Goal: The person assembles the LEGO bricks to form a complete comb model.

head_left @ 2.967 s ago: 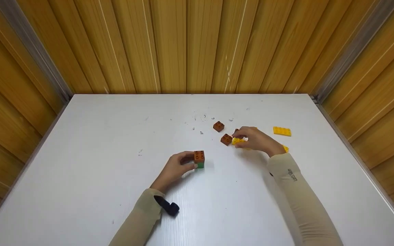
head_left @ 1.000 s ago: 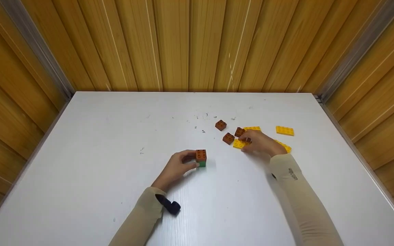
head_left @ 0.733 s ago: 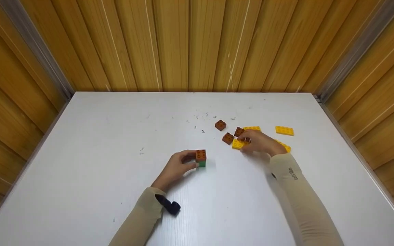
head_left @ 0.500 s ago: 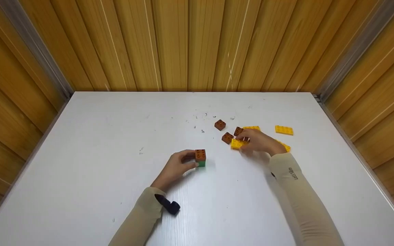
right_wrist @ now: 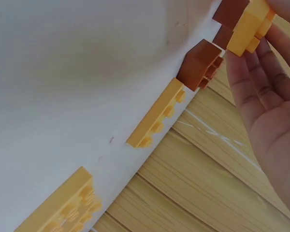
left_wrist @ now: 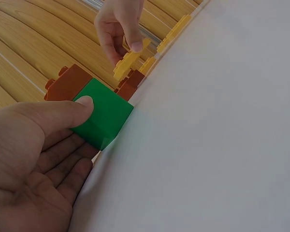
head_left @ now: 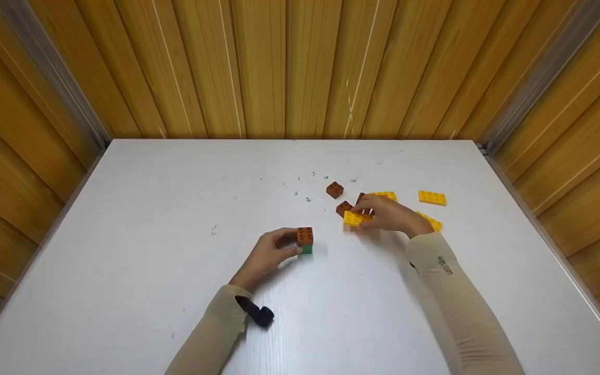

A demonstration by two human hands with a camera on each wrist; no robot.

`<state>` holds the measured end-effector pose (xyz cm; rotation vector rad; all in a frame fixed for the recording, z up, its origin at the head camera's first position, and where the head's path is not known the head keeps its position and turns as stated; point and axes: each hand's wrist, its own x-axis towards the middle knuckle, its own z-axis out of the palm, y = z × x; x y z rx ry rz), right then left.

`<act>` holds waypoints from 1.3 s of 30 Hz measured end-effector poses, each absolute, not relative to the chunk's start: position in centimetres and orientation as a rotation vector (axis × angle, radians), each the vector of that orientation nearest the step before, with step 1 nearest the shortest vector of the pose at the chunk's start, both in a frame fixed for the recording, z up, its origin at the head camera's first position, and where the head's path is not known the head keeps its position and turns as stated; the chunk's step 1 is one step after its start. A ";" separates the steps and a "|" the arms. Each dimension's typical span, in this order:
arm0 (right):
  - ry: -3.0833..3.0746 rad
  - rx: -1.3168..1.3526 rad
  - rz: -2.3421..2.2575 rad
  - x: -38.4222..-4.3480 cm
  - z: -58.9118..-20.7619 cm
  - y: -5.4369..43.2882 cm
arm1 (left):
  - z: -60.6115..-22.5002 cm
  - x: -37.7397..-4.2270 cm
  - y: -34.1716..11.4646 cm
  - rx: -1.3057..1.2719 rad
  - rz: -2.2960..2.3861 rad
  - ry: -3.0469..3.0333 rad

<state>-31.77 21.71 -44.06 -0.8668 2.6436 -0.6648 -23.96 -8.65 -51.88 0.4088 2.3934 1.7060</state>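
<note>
In left grip [head_left: 264, 254], pinched, upright on worktop [head_left: 149, 234]: green brick [head_left: 306, 250], topped with brown brick [head_left: 305, 236]. Farther back, to right: loose brown bricks [head_left: 335, 189]. In right grip [head_left: 391, 215], likewise pinched, raised tilted above worktop: yellow brick [head_left: 353, 219]. Farthest right: other yellow bricks [head_left: 432, 198].

Gripping a green brick [head_left: 307, 250], topped by a brown brick [head_left: 305, 236], in the left hand [head_left: 266, 255] over the white desk [head_left: 133, 250]. Pinching a yellow brick [head_left: 352, 219] in the right hand [head_left: 391, 214], just in front of a second brown brick [head_left: 344, 208]. With a third brown brick [head_left: 335, 189] farther back, a fourth brown brick [head_left: 360, 198] and second yellow brick [head_left: 385, 196] partly behind that hand, a third yellow brick [head_left: 433, 223] by the sleeve [head_left: 459, 297], and a fourth yellow brick [head_left: 432, 198] beyond.
</note>
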 end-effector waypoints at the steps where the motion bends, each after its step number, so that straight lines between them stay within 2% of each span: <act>1: 2.646 -0.883 -0.657 -31.7 -44.0 21.6 | -51.8 -23.9 -8.7 0.408 1.708 2.392; 16: 2.609 -0.874 -0.632 -31.0 -43.2 19.8 | -51.8 -24.0 -8.6 0.391 1.670 2.412; 39: 2.548 -1.074 -0.724 -30.2 -42.3 17.5 | -51.6 -23.9 -8.5 0.352 1.679 2.385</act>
